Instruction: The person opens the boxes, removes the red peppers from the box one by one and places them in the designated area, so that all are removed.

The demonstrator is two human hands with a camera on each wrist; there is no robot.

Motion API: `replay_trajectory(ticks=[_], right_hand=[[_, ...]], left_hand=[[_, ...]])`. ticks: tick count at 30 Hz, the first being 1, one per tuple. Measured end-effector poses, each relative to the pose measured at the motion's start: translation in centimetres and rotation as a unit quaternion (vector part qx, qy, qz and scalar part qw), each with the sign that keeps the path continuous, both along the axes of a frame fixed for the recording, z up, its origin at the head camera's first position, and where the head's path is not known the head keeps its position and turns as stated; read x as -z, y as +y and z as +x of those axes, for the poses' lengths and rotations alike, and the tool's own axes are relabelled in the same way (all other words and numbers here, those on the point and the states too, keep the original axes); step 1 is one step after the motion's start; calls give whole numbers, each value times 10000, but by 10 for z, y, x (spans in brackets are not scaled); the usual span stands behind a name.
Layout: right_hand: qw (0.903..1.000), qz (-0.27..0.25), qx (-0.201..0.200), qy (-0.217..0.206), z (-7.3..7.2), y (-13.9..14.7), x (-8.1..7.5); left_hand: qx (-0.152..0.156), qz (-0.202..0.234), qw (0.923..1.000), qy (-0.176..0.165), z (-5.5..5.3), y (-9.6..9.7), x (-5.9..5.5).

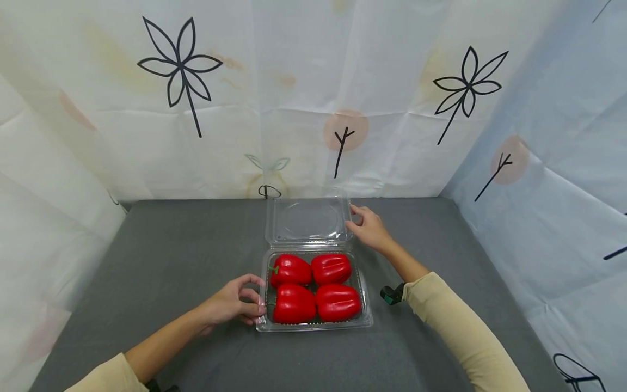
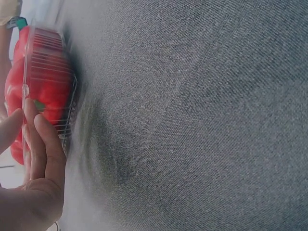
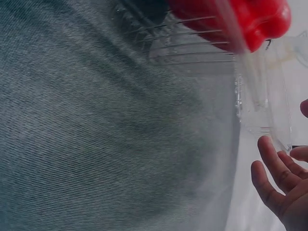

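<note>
A clear plastic clamshell container point(image 1: 363, 305) holds several red bell peppers point(image 1: 293, 304) packed side by side. Its hinged lid point(image 1: 309, 220) stands raised at the far side. With thumb and fingers, my left hand point(image 1: 232, 304) grips the tray's left rim near the front corner. In the left wrist view the fingers point(image 2: 50, 139) lie along the ribbed outer wall, the thumb on the other side of the rim. My right hand point(image 1: 369, 227) pinches the right edge of the lid, and its fingertips point(image 3: 264, 142) are at that edge in the right wrist view.
The container lies on a grey cloth-covered table point(image 1: 196, 239). Behind it hangs a white curtain point(image 1: 294, 81) with printed leaves and trees, and another curtain point(image 1: 553, 163) borders the right side. A dark wrist strap point(image 1: 393, 294) sits at my right sleeve.
</note>
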State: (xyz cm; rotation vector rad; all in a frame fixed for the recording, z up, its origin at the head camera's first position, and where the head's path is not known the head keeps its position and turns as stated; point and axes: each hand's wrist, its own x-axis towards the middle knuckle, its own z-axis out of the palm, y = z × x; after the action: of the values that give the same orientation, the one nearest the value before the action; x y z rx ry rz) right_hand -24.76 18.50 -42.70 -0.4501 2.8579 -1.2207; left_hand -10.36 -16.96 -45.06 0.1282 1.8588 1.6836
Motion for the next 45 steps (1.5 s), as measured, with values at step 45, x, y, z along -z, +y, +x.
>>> replay_trajectory(ticks=[45], right_hand=[[9661,-695,-2467,-295,55,29,-20]], left_hand=[[-393,83,9985,-375,-6,7,1]])
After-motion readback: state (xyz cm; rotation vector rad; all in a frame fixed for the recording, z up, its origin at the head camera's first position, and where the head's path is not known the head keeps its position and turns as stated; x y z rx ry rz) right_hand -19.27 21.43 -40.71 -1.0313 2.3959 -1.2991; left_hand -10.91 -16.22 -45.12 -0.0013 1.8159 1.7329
